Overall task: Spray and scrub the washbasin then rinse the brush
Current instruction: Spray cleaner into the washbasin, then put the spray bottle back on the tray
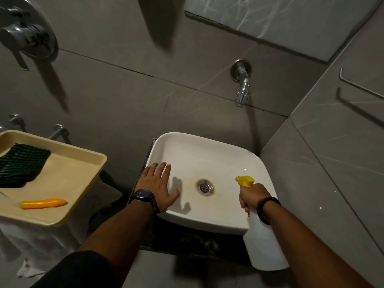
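Note:
A white square washbasin point(209, 156) sits below centre, with a brownish stain around its metal drain point(205, 187). My left hand point(159, 185) lies flat and open on the basin's left rim, a dark watch on its wrist. My right hand point(250, 195) grips a white spray bottle point(264, 246) at the basin's right rim, its yellow nozzle point(246, 180) pointing left over the bowl. An orange brush handle point(43, 203) lies in a cream tray point(87, 179) at the left; its head is not visible.
A chrome tap point(242, 88) juts from the grey tiled wall above the basin. A dark green scrub pad point(20, 165) lies in the tray. A shower mixer point(25, 36) is at top left, a towel rail point(361, 84) on the right wall.

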{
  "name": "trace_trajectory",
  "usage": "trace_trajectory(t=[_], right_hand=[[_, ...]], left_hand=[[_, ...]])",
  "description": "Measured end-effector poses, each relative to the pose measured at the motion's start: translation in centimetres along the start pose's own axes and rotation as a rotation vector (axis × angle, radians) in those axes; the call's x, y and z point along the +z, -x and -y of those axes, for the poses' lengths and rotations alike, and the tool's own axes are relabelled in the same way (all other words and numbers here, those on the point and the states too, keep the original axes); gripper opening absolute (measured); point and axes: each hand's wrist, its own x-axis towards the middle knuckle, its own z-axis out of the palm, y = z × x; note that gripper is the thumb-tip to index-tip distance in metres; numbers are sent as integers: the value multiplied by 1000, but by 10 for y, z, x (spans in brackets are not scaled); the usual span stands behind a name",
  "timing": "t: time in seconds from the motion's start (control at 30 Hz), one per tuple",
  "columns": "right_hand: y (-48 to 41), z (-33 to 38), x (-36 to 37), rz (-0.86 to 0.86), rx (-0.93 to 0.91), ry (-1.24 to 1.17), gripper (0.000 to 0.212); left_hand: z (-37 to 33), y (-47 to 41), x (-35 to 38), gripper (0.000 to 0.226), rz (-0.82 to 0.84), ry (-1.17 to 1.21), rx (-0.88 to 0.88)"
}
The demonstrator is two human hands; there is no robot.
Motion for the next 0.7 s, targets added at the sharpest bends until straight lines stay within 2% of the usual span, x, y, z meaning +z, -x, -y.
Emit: trace_trajectory(t=[0.1, 0.2, 0.43, 0.57, 0.7], right_hand=[[6, 2, 8, 2, -69, -53, 46], [24, 18, 18, 19, -220, -100, 59], [79, 106, 67, -1, -720, -296, 55], [106, 162, 137, 60, -893, -504, 58], [111, 211, 235, 153, -866, -597, 54]], left_hand=[[0, 1, -1, 88, -9, 4, 8], [-1, 3, -2, 89, -10, 30, -2], [29, 25, -9, 103, 9, 178, -54], [120, 54, -12, 100, -44, 199, -238], [235, 89, -21, 94, -109, 118, -447]])
